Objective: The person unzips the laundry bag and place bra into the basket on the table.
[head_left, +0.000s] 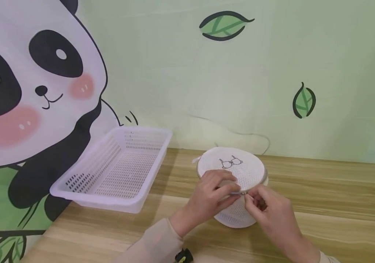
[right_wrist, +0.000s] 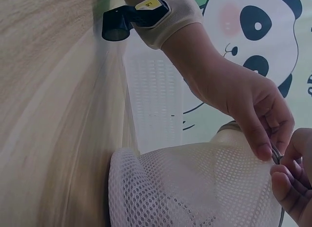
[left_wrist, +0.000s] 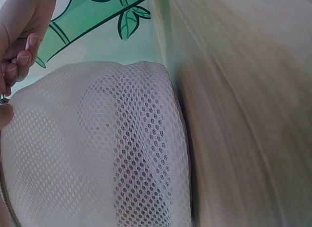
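Observation:
A white mesh laundry bag (head_left: 236, 215), drum-shaped, stands upright on the table. Its round lid (head_left: 251, 166) bears a line drawing of a bra, and a grey zipper (head_left: 265, 177) runs round the lid's edge. At the front of that edge my left hand (head_left: 211, 191) pinches the zipper band, fingers over the lid and thumb below. Right beside it my right hand (head_left: 271, 210) pinches the zipper pull; in the left wrist view a small metal bit shows at the fingertips. The fingers mostly cover the pull. Mesh side wall (left_wrist: 97, 139) fills much of the left wrist view.
A white perforated plastic basket (head_left: 138, 201) sits on the wooden table (head_left: 338, 197) left of the bag. Behind stands a green wall (head_left: 161, 73) with a painted panda and leaves. A black wrist camera (right_wrist: 141, 14) is strapped to my left sleeve.

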Available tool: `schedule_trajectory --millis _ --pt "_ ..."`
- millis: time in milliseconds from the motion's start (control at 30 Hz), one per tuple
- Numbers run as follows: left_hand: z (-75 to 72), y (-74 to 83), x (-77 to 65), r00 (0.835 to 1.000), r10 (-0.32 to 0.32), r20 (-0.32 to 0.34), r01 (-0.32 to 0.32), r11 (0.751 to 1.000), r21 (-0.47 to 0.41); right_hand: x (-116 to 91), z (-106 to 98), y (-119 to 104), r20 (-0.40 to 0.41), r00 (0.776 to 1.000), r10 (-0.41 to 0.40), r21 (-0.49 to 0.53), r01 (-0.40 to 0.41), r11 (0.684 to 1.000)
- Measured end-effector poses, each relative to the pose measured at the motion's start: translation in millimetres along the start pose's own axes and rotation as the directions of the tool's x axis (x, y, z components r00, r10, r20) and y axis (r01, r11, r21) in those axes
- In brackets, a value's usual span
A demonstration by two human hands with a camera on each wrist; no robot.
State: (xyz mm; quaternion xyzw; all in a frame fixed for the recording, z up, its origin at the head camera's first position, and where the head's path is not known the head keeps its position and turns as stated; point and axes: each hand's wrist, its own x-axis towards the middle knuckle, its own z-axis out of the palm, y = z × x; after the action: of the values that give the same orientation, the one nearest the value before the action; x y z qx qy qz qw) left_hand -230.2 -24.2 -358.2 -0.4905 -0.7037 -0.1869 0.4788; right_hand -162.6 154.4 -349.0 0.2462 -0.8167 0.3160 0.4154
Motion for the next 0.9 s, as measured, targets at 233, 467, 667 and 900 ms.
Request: schedule_trajectory --millis 233,467,667,900 --pt "0.3 -3.1 -0.8 1.0 -0.012 -0.013 0.012 1.0 -0.012 2.1 -1.1 -0.4 0.008 1.0 0.014 -0.003 -0.014 1.0" --pt "0.0 -3.6 -1.6 1.0 -0.01 -0.018 0.009 1.0 -0.011 2.3 -0.6 0.1 0.006 1.0 0.022 0.008 -0.022 1.0" --pt "0.1 -3.5 -1.5 1.0 0.0 -0.019 0.0 1.0 -0.002 1.6 -0.2 0.0 0.004 1.0 0.0 -0.001 0.0 1.0" --pt "0.4 -3.4 -1.9 1.0 0.01 -0.019 -0.01 1.0 0.001 1.0 -0.7 -1.1 -0.011 1.0 -0.023 -0.029 0.023 0.999"
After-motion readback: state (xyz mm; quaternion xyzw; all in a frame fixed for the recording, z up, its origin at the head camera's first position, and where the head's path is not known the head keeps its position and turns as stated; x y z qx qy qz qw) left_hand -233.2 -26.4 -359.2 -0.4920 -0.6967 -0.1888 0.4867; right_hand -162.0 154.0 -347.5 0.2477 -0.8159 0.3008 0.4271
